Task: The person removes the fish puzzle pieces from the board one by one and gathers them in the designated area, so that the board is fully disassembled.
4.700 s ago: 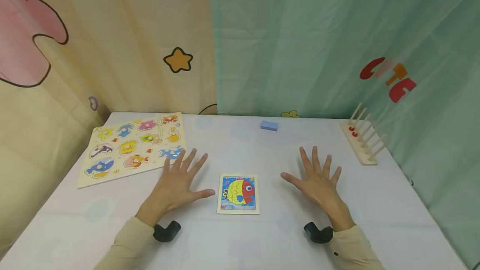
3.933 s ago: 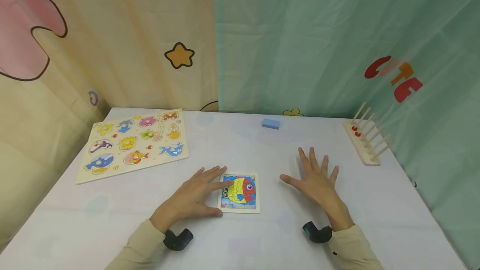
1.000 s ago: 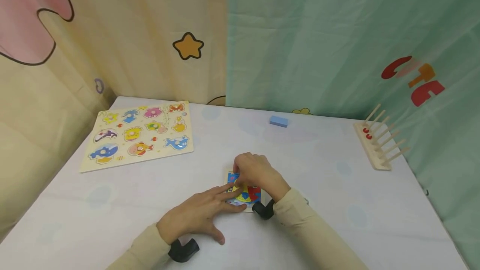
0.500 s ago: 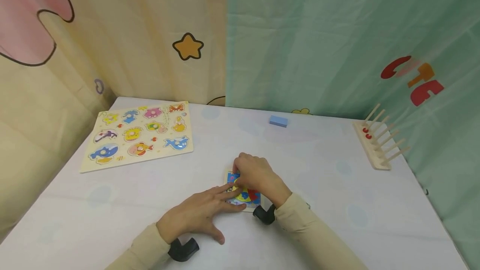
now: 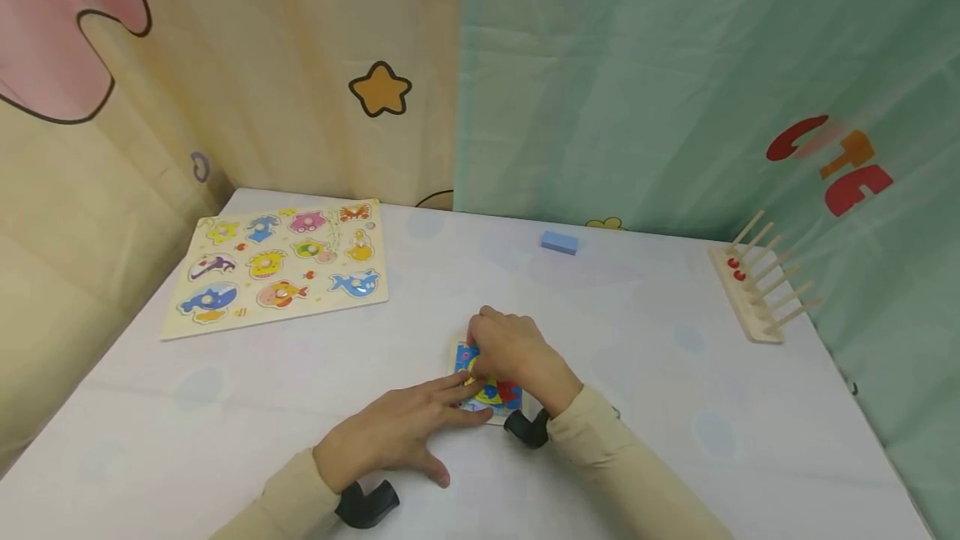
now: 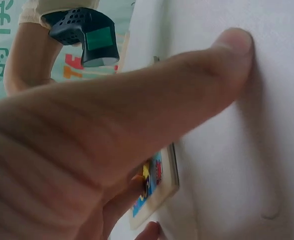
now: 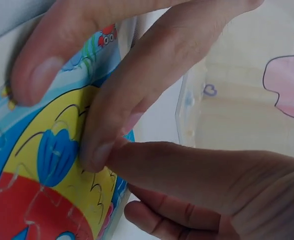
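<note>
A small square jigsaw puzzle with a yellow and red fish lies in its pale frame near the table's middle. From the left, my left hand reaches over it, fingers extended on the picture and thumb spread toward me. Curled at the puzzle's far left part is my right hand. Close up in the right wrist view, the right thumb comes down at the yellow body, its tip behind a left finger. The left wrist view shows the puzzle's edge beneath the left thumb.
A large wooden peg puzzle with sea animals lies at the back left. A blue block sits near the back edge. At the right stands a wooden peg rack with red beads. Curtains hang behind the table.
From lying spread on either side, both hands have come in to the puzzle, the left onto it first and then the right. Over the last second they barely move.
</note>
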A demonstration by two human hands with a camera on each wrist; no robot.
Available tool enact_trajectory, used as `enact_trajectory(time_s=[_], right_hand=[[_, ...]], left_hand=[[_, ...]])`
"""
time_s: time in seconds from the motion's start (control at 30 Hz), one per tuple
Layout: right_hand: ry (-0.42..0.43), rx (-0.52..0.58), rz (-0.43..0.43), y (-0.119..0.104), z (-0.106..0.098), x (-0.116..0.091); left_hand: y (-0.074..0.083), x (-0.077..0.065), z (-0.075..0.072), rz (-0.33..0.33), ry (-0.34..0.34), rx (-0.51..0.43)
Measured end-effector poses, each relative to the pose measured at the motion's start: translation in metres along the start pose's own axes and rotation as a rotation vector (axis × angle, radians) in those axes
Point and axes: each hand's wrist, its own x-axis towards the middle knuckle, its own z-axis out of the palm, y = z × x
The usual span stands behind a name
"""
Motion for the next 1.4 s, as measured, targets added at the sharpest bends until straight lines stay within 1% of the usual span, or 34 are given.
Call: enact_trajectory(time_s=[0.13,0.4,0.67,0.77,0.93,1.07,1.13,1.33,1.4], right_hand=[[-0.002,-0.015,-0.003,-0.002,-0.001,0.000],[0.005,-0.008,-0.020,-0.002,-0.001,0.000],[0.010,-0.009,-0.025,-0.002,-0.004,-0.001],[-0.018,0.004,-0.030,0.000,-0.004,0.000],[-0.091,0.046,-0.039,0.004,-0.004,0.007],[-0.122,0.067,-0.044,0.007,-0.004,0.010],[-0.126,0.060,-0.045,0.006,-0.005,0.009],[-0.113,-0.014,-0.073,0.002,-0.007,0.006],[-0.116,-0.024,-0.074,0.002,-0.007,0.006]], left_hand=[[0.003,-0.001,0.000,0.001,0.000,0.013],[0.006,-0.001,-0.003,-0.022,-0.025,-0.062],[0.006,0.001,-0.005,-0.041,-0.036,-0.074],[0.007,0.001,-0.004,-0.045,-0.042,-0.072],[0.007,0.001,-0.003,-0.041,-0.039,-0.073],[0.007,0.000,-0.004,-0.038,-0.037,-0.069],[0.007,0.000,-0.005,-0.040,-0.040,-0.073],[0.008,0.000,-0.006,-0.047,-0.049,-0.092],[0.008,0.001,-0.005,-0.051,-0.051,-0.101]])
